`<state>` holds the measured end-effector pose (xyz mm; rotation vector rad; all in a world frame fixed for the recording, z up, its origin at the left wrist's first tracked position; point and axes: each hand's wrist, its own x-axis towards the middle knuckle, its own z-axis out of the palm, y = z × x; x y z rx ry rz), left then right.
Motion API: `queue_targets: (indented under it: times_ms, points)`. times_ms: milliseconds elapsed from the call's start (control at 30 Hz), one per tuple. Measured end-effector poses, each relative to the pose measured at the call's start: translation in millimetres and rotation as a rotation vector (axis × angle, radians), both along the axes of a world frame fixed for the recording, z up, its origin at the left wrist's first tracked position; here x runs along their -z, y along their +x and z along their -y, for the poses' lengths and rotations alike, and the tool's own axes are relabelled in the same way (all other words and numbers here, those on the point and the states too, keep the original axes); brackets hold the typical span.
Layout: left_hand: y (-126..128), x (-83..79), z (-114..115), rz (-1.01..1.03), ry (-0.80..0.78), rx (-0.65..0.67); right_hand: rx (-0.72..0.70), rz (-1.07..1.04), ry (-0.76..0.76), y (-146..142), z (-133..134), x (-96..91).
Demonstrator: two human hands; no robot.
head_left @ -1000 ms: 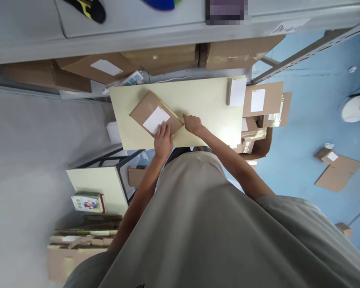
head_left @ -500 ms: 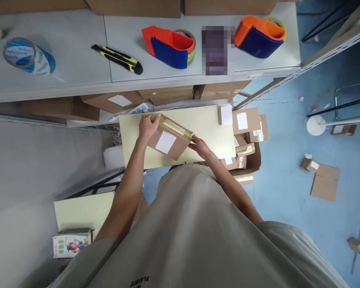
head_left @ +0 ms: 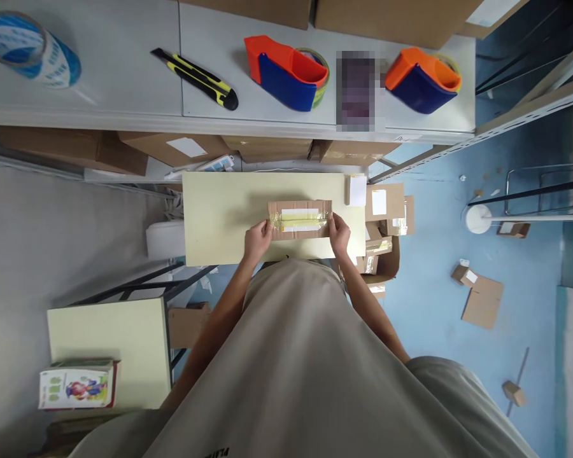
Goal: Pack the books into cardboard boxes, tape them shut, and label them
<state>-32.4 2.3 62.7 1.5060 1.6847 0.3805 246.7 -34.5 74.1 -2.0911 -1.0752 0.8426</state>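
A brown cardboard box [head_left: 300, 229] is held over the pale yellow table [head_left: 224, 216], its taped narrow side turned up toward me. Yellowish clear tape runs along that side over a white strip. My left hand [head_left: 258, 240] grips the box's left end, and my right hand [head_left: 339, 235] grips its right end. Both hands have their fingers closed on the cardboard, partly hidden behind it. At the table's back right corner stands a small white box [head_left: 356, 190], apart from my right hand.
On the shelf [head_left: 124, 83] above lie a blue-and-white tape roll [head_left: 33, 51], a utility knife [head_left: 195, 77] and two tape dispensers [head_left: 286, 73] [head_left: 423, 81]. Taped boxes [head_left: 384, 201] are piled right of the table. A side table [head_left: 138, 331] at lower left bears a colourful printed box [head_left: 79, 385].
The box has been turned from a slant to level, and its taped side now faces up. My left hand has moved from the top corner down to the left end; the view has shifted slightly.
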Motion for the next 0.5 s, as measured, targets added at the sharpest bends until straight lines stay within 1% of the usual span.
queue_targets:
  times_ms: [67, 100, 133, 233, 300, 400, 500]
  points:
    - [3, 5.8, -8, -0.008, -0.07, 0.001, -0.093, -0.002, -0.064, 8, -4, 1.1]
    - [3, 9.6, -12, 0.038, -0.112, -0.009, -0.128, -0.006, -0.091, 11, -7, 1.8]
    - [3, 13.9, -16, 0.121, -0.149, -0.018, -0.155, -0.013, -0.114, 14, -9, 2.8]
    - [0, 24.6, -20, 0.466, -0.226, -0.018, -0.22, -0.07, -0.176, 20, -13, 7.7]
    - [-5, 27.2, -18, 0.616, -0.258, -0.025, -0.249, -0.111, -0.208, 23, -11, 10.7]
    - [-13, 24.6, -11, 0.636, -0.277, -0.04, -0.269, -0.14, -0.206, 28, -4, 8.8]
    - [-18, 21.7, -4, 0.588, -0.248, 0.015, -0.296, -0.205, -0.139, 39, 4, -3.9]
